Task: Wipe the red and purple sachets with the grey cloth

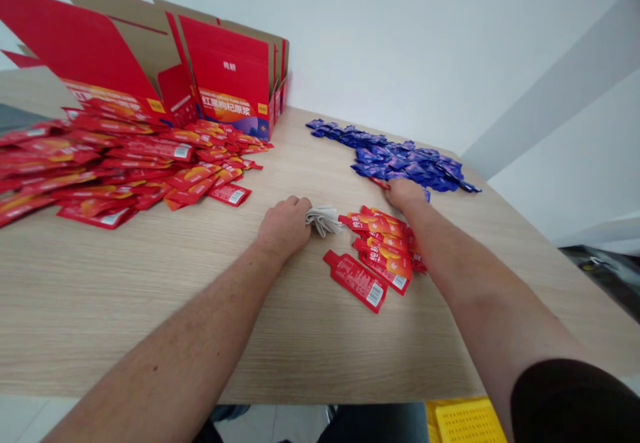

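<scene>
1. Head view, left hand: it rests on the counter just left of centre, with its fingers curled nearly closed. A folded cloth pokes out from under them, but I cannot tell whether they grip it or only press on it.
2. Right hand: it lies right of centre, at the lower edge of the blue sachets. Its fingers bend down out of sight, so I cannot tell how far open they are or what they hold. A sliver of red sachet shows just beside the hand.
3. Red sachets lie overlapping below the right hand, with a lone sachet flat on the counter at their lower left.
4. The sachets look light, thin and flexible, and their glossy film may be slippery, so they could slide over one another. The flat sealed edge looks the surest place to pinch. The cloth looks soft and limp, easiest to take by its fold.
5. A red heap spreads across the left side, in front of an open carton at upper left. A yellow crate shows at the bottom edge.
</scene>
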`<state>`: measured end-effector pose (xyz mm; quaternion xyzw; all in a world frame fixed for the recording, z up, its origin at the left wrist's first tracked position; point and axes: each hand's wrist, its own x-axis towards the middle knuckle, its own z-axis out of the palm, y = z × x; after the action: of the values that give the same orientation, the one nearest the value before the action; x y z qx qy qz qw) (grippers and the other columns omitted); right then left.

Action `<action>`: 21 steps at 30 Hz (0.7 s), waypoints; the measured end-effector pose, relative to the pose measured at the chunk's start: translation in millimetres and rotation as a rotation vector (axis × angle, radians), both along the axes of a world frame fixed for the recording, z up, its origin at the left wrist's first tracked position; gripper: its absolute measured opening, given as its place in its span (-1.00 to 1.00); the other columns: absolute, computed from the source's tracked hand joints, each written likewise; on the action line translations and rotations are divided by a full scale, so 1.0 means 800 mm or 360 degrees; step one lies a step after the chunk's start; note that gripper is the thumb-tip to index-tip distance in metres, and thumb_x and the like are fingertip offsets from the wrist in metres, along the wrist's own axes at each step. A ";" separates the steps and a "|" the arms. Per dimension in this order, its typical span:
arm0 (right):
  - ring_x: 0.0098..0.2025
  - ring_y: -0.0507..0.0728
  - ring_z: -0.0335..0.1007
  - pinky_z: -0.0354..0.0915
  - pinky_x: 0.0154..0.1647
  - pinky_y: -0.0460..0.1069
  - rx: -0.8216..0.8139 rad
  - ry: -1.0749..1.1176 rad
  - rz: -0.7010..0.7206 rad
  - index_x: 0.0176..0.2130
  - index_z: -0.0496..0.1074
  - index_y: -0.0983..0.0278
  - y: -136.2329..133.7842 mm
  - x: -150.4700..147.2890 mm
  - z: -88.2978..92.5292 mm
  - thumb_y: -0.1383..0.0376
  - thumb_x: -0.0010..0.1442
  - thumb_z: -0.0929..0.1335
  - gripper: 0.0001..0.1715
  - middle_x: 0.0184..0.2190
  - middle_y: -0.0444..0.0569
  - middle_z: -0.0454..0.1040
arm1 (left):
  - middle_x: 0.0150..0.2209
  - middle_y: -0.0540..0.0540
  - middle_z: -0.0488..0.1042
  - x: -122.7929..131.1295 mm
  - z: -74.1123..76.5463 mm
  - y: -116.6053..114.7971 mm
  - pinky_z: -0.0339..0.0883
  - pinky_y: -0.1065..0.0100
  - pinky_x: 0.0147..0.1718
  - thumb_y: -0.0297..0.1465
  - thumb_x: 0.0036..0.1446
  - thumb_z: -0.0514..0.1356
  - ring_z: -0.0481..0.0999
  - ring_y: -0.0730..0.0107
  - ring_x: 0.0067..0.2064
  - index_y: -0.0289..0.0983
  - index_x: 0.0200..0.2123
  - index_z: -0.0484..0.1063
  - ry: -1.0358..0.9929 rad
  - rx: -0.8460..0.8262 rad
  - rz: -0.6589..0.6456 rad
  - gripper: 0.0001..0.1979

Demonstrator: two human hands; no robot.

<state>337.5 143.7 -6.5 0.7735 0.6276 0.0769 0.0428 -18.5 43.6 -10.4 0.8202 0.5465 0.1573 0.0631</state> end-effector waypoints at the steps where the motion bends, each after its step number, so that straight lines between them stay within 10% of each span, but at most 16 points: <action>1: 0.04 0.21 0.49 0.47 0.06 0.21 0.0049 -0.0011 0.0030 0.12 0.45 0.29 -0.006 -0.005 0.003 0.13 0.39 0.38 -0.60 0.10 0.09 0.49 | -0.02 -0.25 0.53 0.000 0.000 0.000 0.45 0.12 -0.07 -0.42 0.23 0.12 0.55 0.01 0.00 -0.22 -0.05 0.47 0.0002 -0.0001 -0.0002 -0.76; 12: 0.06 0.35 0.42 0.35 0.13 0.17 0.0663 0.0084 0.0530 -0.02 0.51 0.28 -0.149 -0.103 0.060 0.21 0.41 0.24 -0.68 -0.07 0.19 0.53 | 0.02 -0.17 0.61 0.000 0.015 -0.005 0.36 0.07 0.16 -0.39 0.07 0.23 0.51 0.02 0.11 -0.20 -0.06 0.62 -0.0227 -0.0020 -0.0180 -0.66; 21: -0.18 0.24 0.35 0.29 -0.18 0.08 0.1010 0.0026 0.1196 -0.19 0.56 0.23 -0.188 -0.233 0.051 0.27 0.45 0.25 -0.70 -0.31 0.07 0.47 | -0.39 -0.15 0.60 0.016 0.029 -0.011 0.33 0.38 -0.44 -0.10 0.25 0.12 0.52 0.36 -0.42 -0.31 -0.33 0.54 -0.2019 -0.0734 0.0061 -0.60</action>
<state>150.8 -7.0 34.5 0.4690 0.8092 0.2684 -0.2307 -5.7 35.1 12.9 0.5248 0.4376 0.4887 0.5425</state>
